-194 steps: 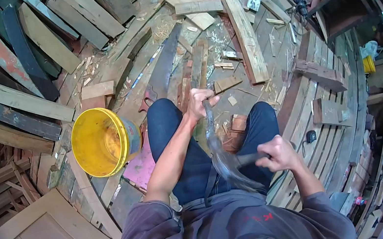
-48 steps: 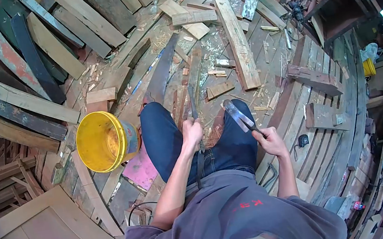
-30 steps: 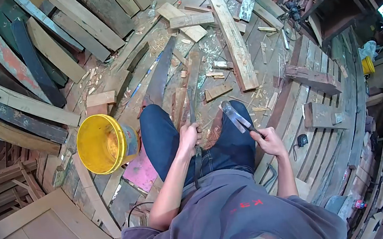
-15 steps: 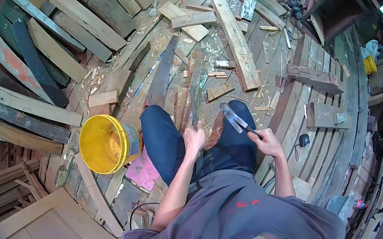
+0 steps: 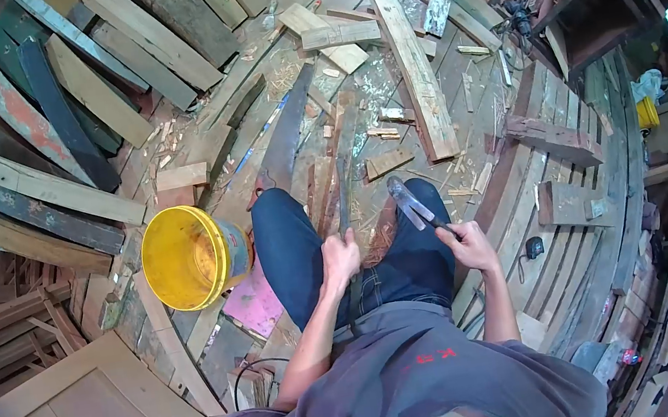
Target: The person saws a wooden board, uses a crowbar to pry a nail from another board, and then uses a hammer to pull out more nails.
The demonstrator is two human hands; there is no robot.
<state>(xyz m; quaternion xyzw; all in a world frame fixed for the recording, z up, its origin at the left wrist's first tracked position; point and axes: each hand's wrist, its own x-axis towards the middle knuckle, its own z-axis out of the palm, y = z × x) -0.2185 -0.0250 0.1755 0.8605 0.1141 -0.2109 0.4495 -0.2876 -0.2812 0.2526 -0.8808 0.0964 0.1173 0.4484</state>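
My left hand (image 5: 340,257) is closed around a narrow dark strip, apparently wood (image 5: 343,194), that runs lengthwise between my knees and back toward my waist. Over my right thigh, my right hand (image 5: 469,247) grips a claw hammer (image 5: 409,202) by its dark handle. The hammer's metal head is raised, pointing away from me, apart from the strip. Beyond my left knee lies a handsaw (image 5: 285,129) with a wide blade. A small wood block (image 5: 389,163) rests on the floor past the hammer.
A yellow bucket (image 5: 224,255) stands left of my left knee, beside a pink sheet (image 5: 251,301). Boards (image 5: 87,90) lean at the upper left. A long plank (image 5: 416,75) lies ahead among shavings. Slatted wood on the right bears a tape measure (image 5: 534,247). A panel (image 5: 96,408) lies lower left.
The view has shifted slightly. Both hands keep their grips on the strip and the hammer, with hardly any movement.
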